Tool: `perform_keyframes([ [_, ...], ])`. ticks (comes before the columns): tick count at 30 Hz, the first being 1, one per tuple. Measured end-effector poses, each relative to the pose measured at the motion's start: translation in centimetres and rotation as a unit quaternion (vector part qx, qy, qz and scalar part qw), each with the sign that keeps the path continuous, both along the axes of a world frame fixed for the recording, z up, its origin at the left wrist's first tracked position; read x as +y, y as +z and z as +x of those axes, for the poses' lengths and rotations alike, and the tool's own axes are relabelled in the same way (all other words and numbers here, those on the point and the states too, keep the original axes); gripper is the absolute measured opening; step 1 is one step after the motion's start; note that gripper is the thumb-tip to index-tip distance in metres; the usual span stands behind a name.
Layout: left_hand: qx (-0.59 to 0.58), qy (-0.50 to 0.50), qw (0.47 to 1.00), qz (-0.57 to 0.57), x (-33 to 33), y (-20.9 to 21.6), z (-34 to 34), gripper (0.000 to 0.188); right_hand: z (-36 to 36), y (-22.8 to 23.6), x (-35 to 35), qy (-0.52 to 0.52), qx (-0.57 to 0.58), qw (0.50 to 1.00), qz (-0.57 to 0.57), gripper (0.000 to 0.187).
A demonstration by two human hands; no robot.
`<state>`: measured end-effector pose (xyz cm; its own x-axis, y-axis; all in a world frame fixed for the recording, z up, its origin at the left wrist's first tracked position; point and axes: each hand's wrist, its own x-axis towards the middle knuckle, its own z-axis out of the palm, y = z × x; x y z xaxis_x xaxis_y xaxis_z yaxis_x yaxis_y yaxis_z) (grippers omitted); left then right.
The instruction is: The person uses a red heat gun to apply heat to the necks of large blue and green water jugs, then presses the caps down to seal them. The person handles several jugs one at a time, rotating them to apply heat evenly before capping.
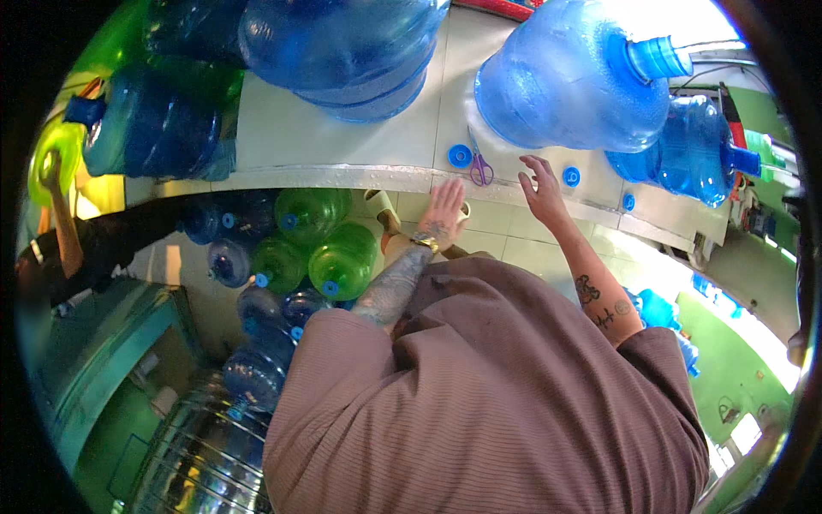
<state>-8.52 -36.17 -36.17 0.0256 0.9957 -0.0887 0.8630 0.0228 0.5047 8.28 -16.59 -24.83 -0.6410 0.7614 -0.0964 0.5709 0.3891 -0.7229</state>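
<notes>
Brown shirt (497,403) is filling my lower view; I'm reaching my left hand (445,214) forward, fingers together, resting flat on the counter (342,137) edge; my right hand (539,184) is hovering with fingers loosely spread, just beside the scissors (479,163), between two blue caps (460,155), below a jug (574,81).

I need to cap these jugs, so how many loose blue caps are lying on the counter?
3. One blue cap lies left of the purple scissors, one just right of the right hand, one further right near the counter edge. Jugs may hide more.
</notes>
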Motion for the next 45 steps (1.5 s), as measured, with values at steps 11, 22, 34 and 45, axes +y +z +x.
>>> perform_keyframes([
  [11, 0.254, 0.536, 0.781, -0.194, -16.9, 0.2, -31.1, 0.091, 2.1, -0.4, -4.2, 0.026, -0.108, 0.993, -0.046, 0.036],
  [22, 0.073, 0.209, 0.975, -0.006, -11.0, -1.1, -22.4, 0.086, -9.1, -0.2, -6.4, 0.054, -0.112, 0.992, -0.024, 0.038],
  [34, 0.186, 0.465, 0.865, -0.041, -19.6, 0.7, -40.3, 0.075, -7.0, -4.3, -7.4, -0.014, -0.251, 0.968, 0.011, 0.052],
  [45, -0.114, -0.092, 0.988, -0.048, 1.4, 3.7, -14.3, 0.073, -0.3, -1.4, -11.5, -0.125, -0.226, 0.96, -0.105, 0.051],
])
